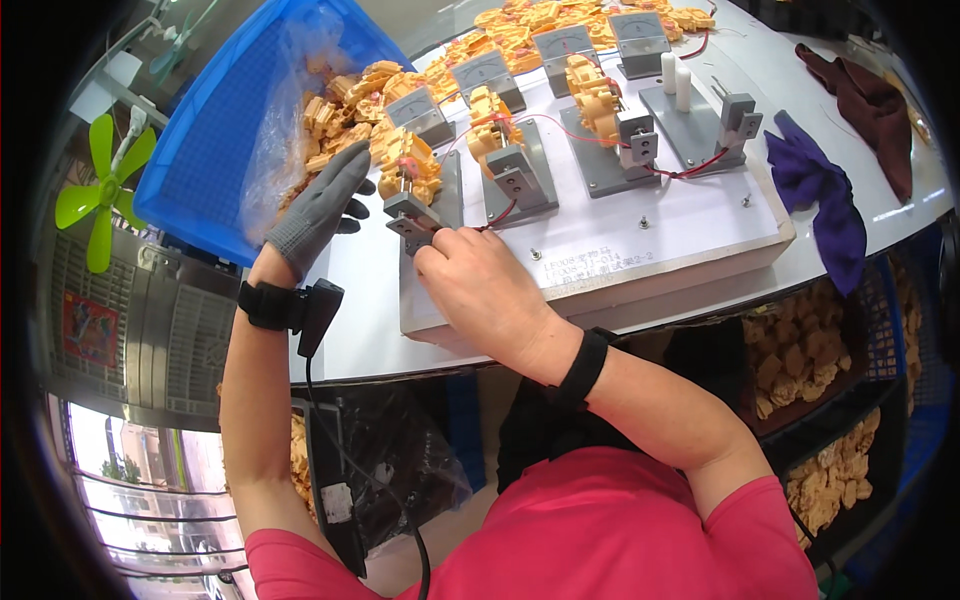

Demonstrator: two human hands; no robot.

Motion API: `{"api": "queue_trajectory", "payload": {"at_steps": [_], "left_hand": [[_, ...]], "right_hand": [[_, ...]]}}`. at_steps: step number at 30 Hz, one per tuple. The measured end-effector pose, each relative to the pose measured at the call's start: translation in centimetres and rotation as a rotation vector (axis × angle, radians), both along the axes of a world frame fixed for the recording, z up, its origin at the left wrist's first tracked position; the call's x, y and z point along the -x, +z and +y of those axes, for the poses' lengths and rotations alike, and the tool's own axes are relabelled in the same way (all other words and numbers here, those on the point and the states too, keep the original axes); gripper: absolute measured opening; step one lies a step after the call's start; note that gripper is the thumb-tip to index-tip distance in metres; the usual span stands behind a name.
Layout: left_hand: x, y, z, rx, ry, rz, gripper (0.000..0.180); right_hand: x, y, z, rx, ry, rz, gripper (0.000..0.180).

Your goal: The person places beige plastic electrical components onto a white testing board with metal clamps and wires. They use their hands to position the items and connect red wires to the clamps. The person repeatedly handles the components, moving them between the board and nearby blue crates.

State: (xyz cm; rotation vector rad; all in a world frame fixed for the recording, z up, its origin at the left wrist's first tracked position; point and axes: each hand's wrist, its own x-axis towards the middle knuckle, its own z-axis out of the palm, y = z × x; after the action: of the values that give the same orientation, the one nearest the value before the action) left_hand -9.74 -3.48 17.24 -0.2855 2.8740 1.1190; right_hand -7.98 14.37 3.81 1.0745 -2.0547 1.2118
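My left hand, in a grey glove, is stretched out beside the blue bin, its fingers extended and nothing visible in them. Close to its fingertips, a yellow plastic part sits on the leftmost grey test stand. My bare right hand is at the front of that stand, fingers bent against the grey clamp block. What its fingertips grip, if anything, is hidden behind the hand. Two similar yellow parts, one in the middle and one farther right, sit on neighbouring stands.
A blue bin with a plastic liner holds yellow parts at the left. More yellow parts lie heaped behind several panel meters. Red wires run along the white board. A purple cloth hangs over the right edge.
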Motion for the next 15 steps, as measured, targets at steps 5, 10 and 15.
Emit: {"api": "queue_trajectory", "payload": {"at_steps": [5,10,15], "left_hand": [[-0.3,-0.3,-0.8,-0.048,-0.025,-0.003,0.058],[2.7,-3.3,-4.2,-0.077,-0.274,0.061,0.051],[2.2,-2.7,-8.8,-0.336,-0.389,0.073,0.051]], "right_hand": [[-0.3,0.4,-0.5,0.104,0.039,-0.093,0.023],[1.9,-1.3,-0.9,0.49,0.094,-0.002,0.032],[1.2,-0.3,-4.2,0.593,0.458,-0.148,0.054]]}}
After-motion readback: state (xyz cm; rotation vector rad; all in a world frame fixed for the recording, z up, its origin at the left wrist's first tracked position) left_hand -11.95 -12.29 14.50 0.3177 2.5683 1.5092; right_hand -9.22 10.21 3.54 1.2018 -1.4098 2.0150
